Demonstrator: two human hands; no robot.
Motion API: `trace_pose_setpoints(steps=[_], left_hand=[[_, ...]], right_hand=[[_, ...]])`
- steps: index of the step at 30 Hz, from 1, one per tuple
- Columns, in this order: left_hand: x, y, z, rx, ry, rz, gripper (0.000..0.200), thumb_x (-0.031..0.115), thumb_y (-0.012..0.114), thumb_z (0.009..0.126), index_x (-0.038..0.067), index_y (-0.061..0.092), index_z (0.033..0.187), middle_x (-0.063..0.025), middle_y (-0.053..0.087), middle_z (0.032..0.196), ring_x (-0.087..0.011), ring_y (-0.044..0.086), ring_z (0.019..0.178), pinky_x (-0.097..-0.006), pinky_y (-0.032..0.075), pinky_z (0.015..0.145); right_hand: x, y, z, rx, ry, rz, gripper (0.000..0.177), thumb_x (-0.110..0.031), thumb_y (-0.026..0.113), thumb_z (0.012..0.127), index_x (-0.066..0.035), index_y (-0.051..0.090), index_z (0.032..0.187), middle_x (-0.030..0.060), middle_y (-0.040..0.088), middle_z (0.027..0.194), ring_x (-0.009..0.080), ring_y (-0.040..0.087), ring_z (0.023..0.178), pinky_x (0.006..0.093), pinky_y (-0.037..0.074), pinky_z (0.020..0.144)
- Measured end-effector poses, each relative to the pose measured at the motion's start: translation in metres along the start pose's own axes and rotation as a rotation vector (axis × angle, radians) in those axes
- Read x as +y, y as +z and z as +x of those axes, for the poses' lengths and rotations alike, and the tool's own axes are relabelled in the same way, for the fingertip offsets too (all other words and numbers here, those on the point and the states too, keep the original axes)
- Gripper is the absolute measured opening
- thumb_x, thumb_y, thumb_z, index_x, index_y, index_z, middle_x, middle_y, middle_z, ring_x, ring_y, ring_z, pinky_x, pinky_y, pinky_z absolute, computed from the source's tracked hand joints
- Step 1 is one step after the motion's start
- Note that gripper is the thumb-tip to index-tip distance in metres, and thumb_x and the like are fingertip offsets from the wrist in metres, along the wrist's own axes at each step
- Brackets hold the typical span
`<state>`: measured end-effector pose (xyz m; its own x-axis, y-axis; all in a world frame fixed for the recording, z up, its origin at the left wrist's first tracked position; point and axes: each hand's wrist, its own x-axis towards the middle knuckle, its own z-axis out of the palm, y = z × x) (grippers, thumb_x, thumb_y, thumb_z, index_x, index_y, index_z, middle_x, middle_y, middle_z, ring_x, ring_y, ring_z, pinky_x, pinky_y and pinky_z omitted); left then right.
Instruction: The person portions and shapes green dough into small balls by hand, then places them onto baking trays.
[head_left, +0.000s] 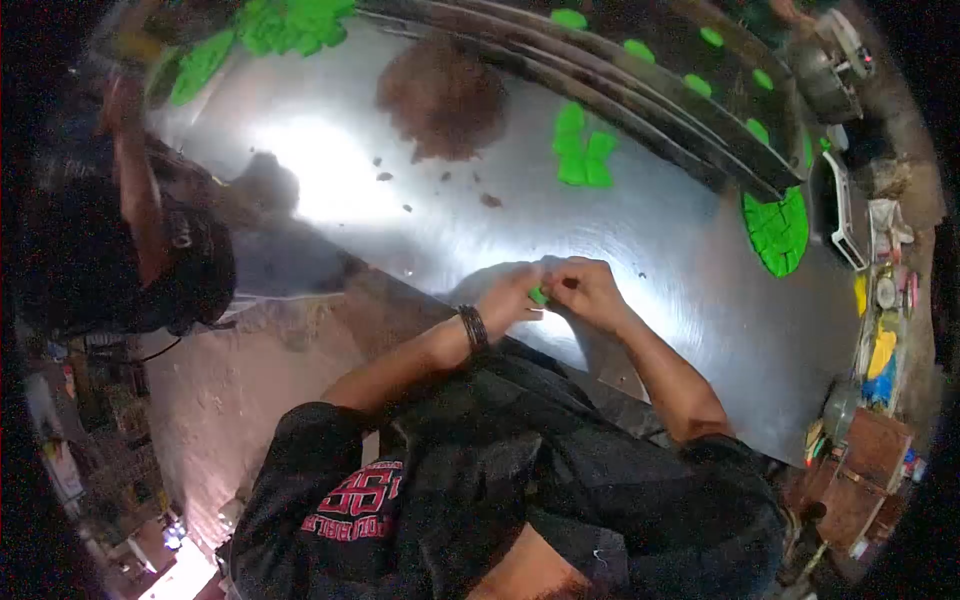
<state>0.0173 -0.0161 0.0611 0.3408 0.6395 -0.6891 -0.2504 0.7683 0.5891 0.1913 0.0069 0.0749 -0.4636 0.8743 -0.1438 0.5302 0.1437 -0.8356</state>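
Note:
Close in front of my body, at the near edge of the metal table, my left hand (508, 298) is closed around a small bright green piece (538, 295), mostly hidden by the fingers. A dark bracelet circles that wrist. My right hand (588, 292) meets it, thumb and fingers pinched together at the same piece. Beyond them a few flat green pieces (584, 160) lie side by side on the metal. Farther off is a heap of crumbly brown material (443, 98), with a few dark crumbs (490, 200) scattered nearer me.
The metal table (740, 330) spreads around my hands. A packed green cluster (776, 232) lies at right, and more green pieces (290, 25) at far left. Green ovals (640, 50) dot a dark surface behind a long ledge (620, 85). Another person's arm (135, 190) is at left.

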Motion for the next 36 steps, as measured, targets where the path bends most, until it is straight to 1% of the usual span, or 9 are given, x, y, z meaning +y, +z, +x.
trace_pose_setpoints(steps=[3,15,20,26,29,30,33,35,36], left_hand=[[-0.008,-0.017,0.010,0.207,0.912,1.059,0.024,0.021,0.057,0.086,0.007,0.060,0.106,-0.0105,0.059,0.082,-0.0213,0.059,0.071,-0.0355,0.047,0.060],[-0.013,-0.049,0.006,0.153,0.914,0.948,0.026,0.007,0.063,0.073,0.011,0.065,0.098,-0.0115,0.062,0.086,-0.0271,0.062,0.072,-0.0362,0.050,0.064],[-0.001,-0.046,0.004,0.173,0.922,0.780,0.023,0.016,0.070,0.071,0.012,0.067,0.094,-0.0043,0.062,0.097,-0.0231,0.061,0.082,-0.0335,0.051,0.071],[-0.010,-0.061,0.013,0.175,1.076,1.132,0.013,0.021,0.061,0.078,0.011,0.067,0.083,-0.0048,0.062,0.094,-0.0213,0.059,0.089,-0.0346,0.049,0.077],[-0.004,-0.065,0.028,0.204,1.306,1.601,0.021,0.026,0.058,0.078,0.008,0.067,0.083,-0.0091,0.062,0.095,-0.0221,0.059,0.090,-0.0360,0.049,0.078],[0.010,-0.055,0.015,0.135,0.973,1.333,0.025,0.028,0.058,0.076,0.005,0.067,0.082,-0.0141,0.061,0.098,-0.0244,0.059,0.090,-0.0378,0.049,0.077],[0.012,-0.078,-0.007,0.274,0.428,1.457,0.026,0.029,0.058,0.073,0.005,0.065,0.082,-0.0180,0.063,0.092,-0.0358,0.060,0.084,-0.0450,0.049,0.071],[-0.006,-0.115,-0.012,0.536,0.920,1.192,0.020,0.024,0.058,0.076,0.005,0.065,0.079,-0.0151,0.064,0.088,-0.0324,0.060,0.080,-0.0413,0.048,0.070],[-0.009,-0.130,-0.013,0.592,1.079,1.049,0.017,0.020,0.058,0.077,0.005,0.065,0.079,-0.0147,0.064,0.085,-0.0315,0.060,0.078,-0.0401,0.048,0.069]], right_hand=[[0.020,0.022,-0.004,0.225,-0.056,-0.014,0.013,-0.017,0.065,0.076,-0.008,0.067,0.086,0.0129,0.059,0.090,0.0279,0.060,0.080,0.0354,0.049,0.071],[0.038,0.007,0.054,-0.470,0.190,0.493,0.019,-0.003,0.071,0.070,-0.003,0.057,0.083,0.0069,0.058,0.081,0.0153,0.058,0.068,0.0282,0.048,0.056],[0.034,0.023,0.024,-0.170,0.207,0.782,0.017,0.002,0.068,0.072,-0.002,0.060,0.086,0.0035,0.061,0.088,0.0141,0.060,0.081,0.0262,0.050,0.071],[0.030,0.044,0.014,0.137,-0.172,0.052,0.015,-0.004,0.071,0.064,-0.007,0.064,0.077,0.0106,0.064,0.085,0.0224,0.061,0.077,0.0303,0.048,0.068],[-0.028,0.007,0.056,-0.362,-0.026,-0.773,0.024,-0.030,0.060,0.077,-0.007,0.067,0.079,0.0168,0.061,0.077,0.0364,0.058,0.070,0.0434,0.046,0.063],[-0.038,-0.001,0.072,-0.387,-0.056,-0.712,0.022,-0.026,0.058,0.080,-0.006,0.066,0.084,0.0191,0.061,0.080,0.0347,0.060,0.073,0.0426,0.046,0.064],[-0.113,0.020,0.075,0.429,-0.261,-0.323,0.027,-0.021,0.051,0.086,-0.005,0.061,0.106,0.0181,0.061,0.102,0.0318,0.058,0.095,0.0392,0.044,0.081],[-0.092,0.047,0.086,0.839,-0.407,-0.353,0.036,-0.022,0.050,0.087,-0.004,0.055,0.117,0.0189,0.056,0.116,0.0320,0.053,0.108,0.0388,0.040,0.092],[-0.066,0.081,0.079,0.723,-0.156,-0.602,0.050,-0.028,0.049,0.087,-0.004,0.043,0.130,0.0199,0.045,0.130,0.0341,0.043,0.120,0.0413,0.032,0.101]])
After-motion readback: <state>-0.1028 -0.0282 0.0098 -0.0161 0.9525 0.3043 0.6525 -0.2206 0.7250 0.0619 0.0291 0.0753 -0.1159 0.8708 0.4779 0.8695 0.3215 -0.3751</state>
